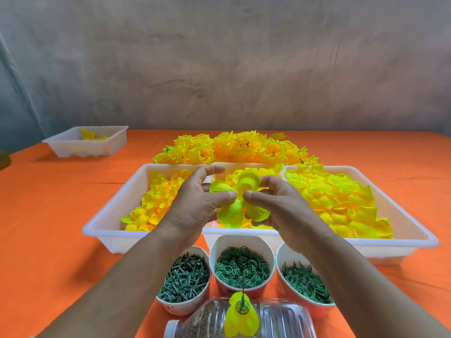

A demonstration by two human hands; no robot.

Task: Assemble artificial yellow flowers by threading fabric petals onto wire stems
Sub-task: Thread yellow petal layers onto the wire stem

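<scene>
Both hands hold one yellow fabric petal piece (234, 203) above the middle white tray (244, 234). My left hand (195, 206) pinches its left side with thumb and fingers. My right hand (275, 203) pinches its right side. Close to me a thin green wire stem (243, 292) stands upright from a clear plastic bottle (275, 318) lying on its side. A yellow petal (240, 318) and a green ring sit threaded on that stem. A pile of finished yellow flowers (234, 148) lies behind the trays.
A left white tray (107, 230) holds small round petals and a right tray (415, 230) larger ones. Three cups in front hold green pegs (183, 281), green rings (241, 267) and green calyx stars (307, 281). A small white tray (73, 147) stands far left on the orange cloth.
</scene>
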